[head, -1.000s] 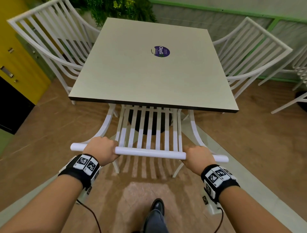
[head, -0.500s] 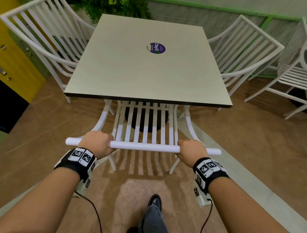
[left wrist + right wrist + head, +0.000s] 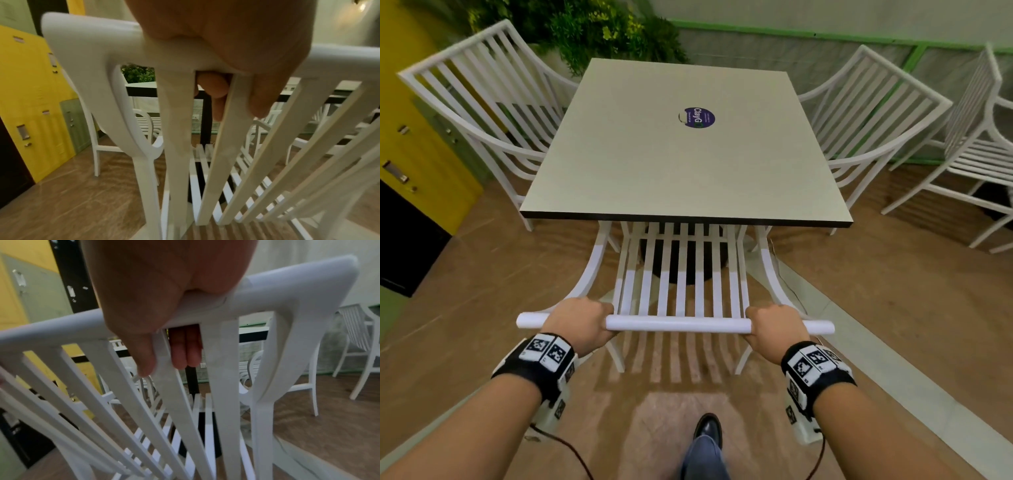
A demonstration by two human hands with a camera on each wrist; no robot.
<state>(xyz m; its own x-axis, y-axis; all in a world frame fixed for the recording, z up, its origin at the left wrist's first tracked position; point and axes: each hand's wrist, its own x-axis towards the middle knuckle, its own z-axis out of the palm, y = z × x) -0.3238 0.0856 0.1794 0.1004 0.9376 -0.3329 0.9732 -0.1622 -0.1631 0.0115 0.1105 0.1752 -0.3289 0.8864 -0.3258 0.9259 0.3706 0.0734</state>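
A white plastic chair with a slatted back [image 3: 678, 323] stands at the near side of a square pale tabletop with a dark edge [image 3: 654, 171]. Its seat is pushed in under the near edge, and its back stays on the near side of that edge. Both hands hold the round top rail of the back. The left hand [image 3: 580, 323] is wrapped over the rail close to its left end, just inside the left upright. In the left wrist view, the fingers [image 3: 213, 87] curl down behind the rail between the slats. The right hand [image 3: 774, 329] grips the rail close to its right end, and in the right wrist view its fingertips [image 3: 185, 350] show behind the slats, with the thumb on the near side. A bare length of rail lies between the two hands. A round purple sticker [image 3: 699, 117] sits on the far half of the tabletop. The table's black round pedestal [image 3: 681, 263] shows through the chair slats. A matching white chair [image 3: 482, 92] stands at the left side of the table and another [image 3: 876, 102] at the right side. A yellow cabinet [image 3: 417, 154] stands at the far left and a green leafy plant [image 3: 585, 31] beyond the table. A black shoe [image 3: 709, 428] rests on the brown wooden floor [image 3: 893, 291] near the chair.
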